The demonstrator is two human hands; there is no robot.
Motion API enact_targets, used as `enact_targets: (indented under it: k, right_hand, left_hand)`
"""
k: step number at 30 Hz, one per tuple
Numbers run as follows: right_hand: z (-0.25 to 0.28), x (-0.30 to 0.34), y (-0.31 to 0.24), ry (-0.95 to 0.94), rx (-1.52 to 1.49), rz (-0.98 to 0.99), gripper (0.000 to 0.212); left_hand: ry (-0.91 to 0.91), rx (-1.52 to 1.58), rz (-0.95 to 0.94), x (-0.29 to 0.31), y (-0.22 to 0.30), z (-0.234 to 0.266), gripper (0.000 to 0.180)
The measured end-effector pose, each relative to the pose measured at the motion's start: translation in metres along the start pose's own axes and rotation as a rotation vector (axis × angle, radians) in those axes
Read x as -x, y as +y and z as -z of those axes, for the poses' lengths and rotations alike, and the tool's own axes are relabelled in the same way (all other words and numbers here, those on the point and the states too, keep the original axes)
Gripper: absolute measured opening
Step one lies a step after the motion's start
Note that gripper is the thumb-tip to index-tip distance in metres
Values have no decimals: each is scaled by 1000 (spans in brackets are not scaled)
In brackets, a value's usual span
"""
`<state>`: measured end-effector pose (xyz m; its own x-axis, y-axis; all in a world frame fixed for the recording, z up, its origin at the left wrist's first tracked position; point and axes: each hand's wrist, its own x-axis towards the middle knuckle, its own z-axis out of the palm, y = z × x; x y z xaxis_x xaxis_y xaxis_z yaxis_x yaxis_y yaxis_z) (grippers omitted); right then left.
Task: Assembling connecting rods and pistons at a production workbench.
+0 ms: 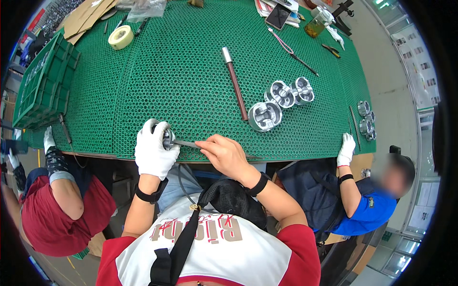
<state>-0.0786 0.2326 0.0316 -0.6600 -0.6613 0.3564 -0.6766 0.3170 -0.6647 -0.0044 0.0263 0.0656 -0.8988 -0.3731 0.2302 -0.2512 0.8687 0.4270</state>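
Observation:
My left hand, in a white glove, grips a metal piston at the near edge of the green mat; the fingers hide much of it. In my bare right hand is a slim grey metal file. Its left end meets the piston's side, while its other end sticks out to the right below the palm. Three shiny pistons stand to the right of my hands: a near one, a middle one and a far one. Left of them lies a brown rod with a silver head.
A green crate and a tape roll are at the left. Far right are a phone, a jar and pliers. Co-workers sit on both sides; a gloved hand rests near more pistons.

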Motion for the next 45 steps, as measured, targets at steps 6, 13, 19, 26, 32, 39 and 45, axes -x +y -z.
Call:
enact_targets:
  k: [6,13,19,26,32,39,45]
  right_hand:
    - [0,-4,1,-22,-41,-28,23]
    - [3,-5,1,-49,-54,-80,20]
    - [4,-6,2,-77,-71,-81,19]
    - [4,-5,3,-69,-69,-79,21]
    - [0,-4,2,-33,-52,-52,22]
    - [2,-7,-1,-69,-54,-96,19]
    - [3,-4,1,-62,-64,-92,19]
  left_hand:
    - [22,3,12,0,0,-2,51]
    - [-11,11,27,-1,1,1,51]
    - [-5,-11,41,0,3,1,51]
    - [-6,-14,58,0,4,1,50]
    - [-13,5,73,1,2,0,49]
    - [8,12,63,0,5,2,49]
    - [16,6,59,1,5,0,49]
